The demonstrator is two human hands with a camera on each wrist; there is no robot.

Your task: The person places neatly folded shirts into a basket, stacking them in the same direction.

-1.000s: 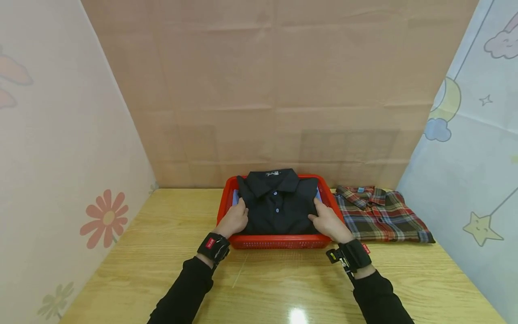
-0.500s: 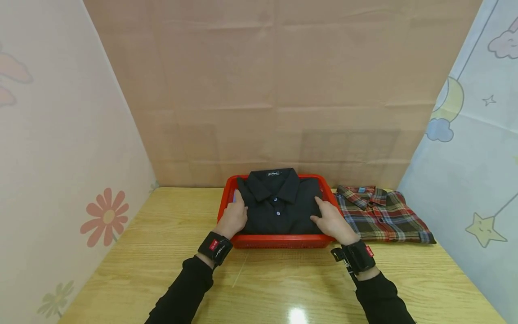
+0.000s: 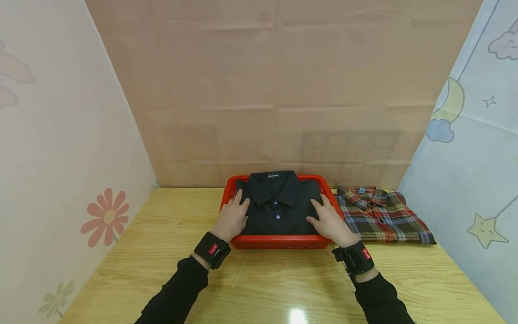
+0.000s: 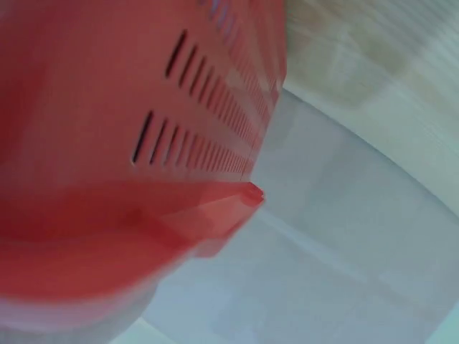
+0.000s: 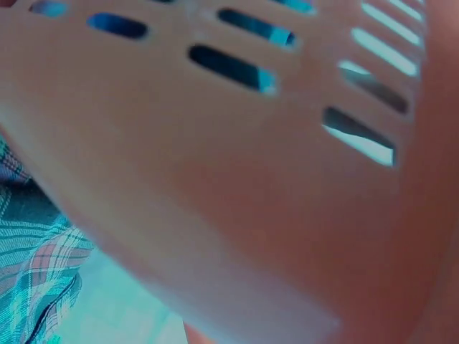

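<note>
A: Black shirt (image 3: 279,209): where does it lie, and why there?

B: It lies folded, collar toward the far wall, inside the red basket (image 3: 279,242) at the middle of the far part of the surface (image 3: 162,265). The basket walls enclose the fold on all sides, which, in my judgement, keeps its shape. Whether anything lies beneath it cannot be determined.

A: And the second garment?

B: The plaid shirt (image 3: 380,216) lies folded on the surface just beside the basket, on its right. It is outside the basket and neither hand touches it.

A: State of the hands?

B: The left hand (image 3: 232,216) rests flat on the left part of the black shirt, fingers extended and spread, gripping nothing. The right hand (image 3: 328,220) mirrors it on the right part, fingers likewise extended. The symmetric flat contact appears intended to press the fabric level within the basket.

A: Wrist views?

B: Both show only the slotted basket wall (image 4: 179,107), blurred and close; no fingers are visible there.
</note>
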